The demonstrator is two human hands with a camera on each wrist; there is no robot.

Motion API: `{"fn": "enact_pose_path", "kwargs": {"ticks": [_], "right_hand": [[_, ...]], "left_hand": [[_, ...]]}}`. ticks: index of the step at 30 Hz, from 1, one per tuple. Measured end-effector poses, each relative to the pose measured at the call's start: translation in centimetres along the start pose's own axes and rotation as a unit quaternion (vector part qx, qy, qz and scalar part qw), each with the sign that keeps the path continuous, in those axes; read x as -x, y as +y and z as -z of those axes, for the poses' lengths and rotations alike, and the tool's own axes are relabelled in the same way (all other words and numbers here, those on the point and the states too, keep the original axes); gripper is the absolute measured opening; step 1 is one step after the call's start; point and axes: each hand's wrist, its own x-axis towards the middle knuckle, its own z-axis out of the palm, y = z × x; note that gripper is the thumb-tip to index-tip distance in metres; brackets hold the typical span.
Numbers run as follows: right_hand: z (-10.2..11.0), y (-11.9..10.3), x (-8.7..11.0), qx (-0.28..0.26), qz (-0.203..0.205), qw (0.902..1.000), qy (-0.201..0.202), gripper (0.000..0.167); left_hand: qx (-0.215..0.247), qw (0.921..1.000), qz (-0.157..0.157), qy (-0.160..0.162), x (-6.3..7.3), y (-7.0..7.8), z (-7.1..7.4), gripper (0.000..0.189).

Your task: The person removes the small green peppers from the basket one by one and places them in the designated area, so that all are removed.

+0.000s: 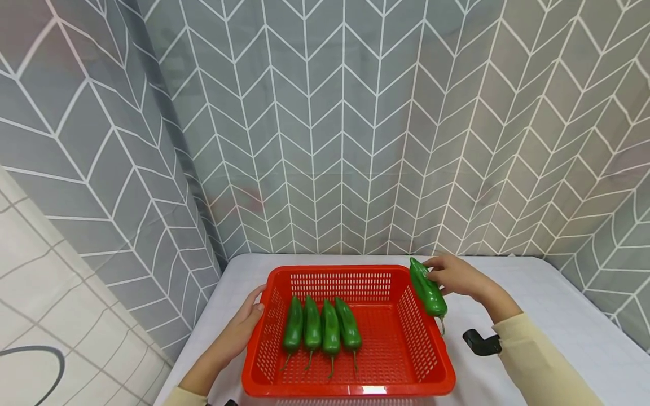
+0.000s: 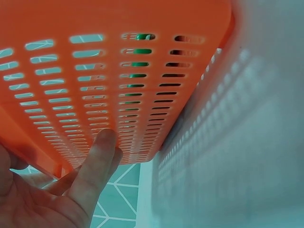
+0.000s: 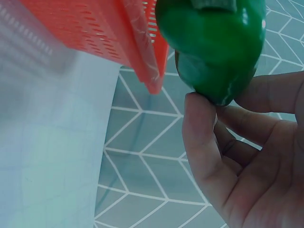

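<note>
A long green pepper (image 1: 429, 290) is pinched between the thumb and fingers of my right hand (image 1: 457, 275). It is tilted over the right rim of a red plastic basket (image 1: 386, 338), its stem toward me. In the right wrist view the fingertips hold the underside of the pepper (image 3: 213, 52), beside the basket wall. My left hand (image 1: 240, 327) holds the basket's left rim. Seen from the left wrist, its fingers (image 2: 97, 166) lie along the slotted outer wall while the thumb is at the rim. Several green peppers (image 1: 330, 330) lie side by side in the basket's left half, stems toward me.
The basket stands on a table with a white cloth (image 1: 508, 316). Behind hangs a grey curtain (image 1: 355, 141) with white chevron lines. A black strap piece (image 1: 482, 343) sticks out at the right wrist. A white tiled surface (image 1: 61, 282) is at the left.
</note>
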Motion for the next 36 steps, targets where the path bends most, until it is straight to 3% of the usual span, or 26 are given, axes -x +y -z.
{"fn": "enact_pose_path", "kwargs": {"ticks": [18,36], "right_hand": [[0.4,2.3,0.6,-0.003,-0.036,0.9993,0.011,0.04],[-0.6,5.4,0.9,-0.007,-0.082,0.9965,0.011,0.04]], "left_hand": [[-0.004,0.9999,0.005,0.009,-0.4,-0.7,-0.2,0.053],[-0.008,0.9999,0.007,0.007,-0.4,-0.5,-0.2,0.053]]}}
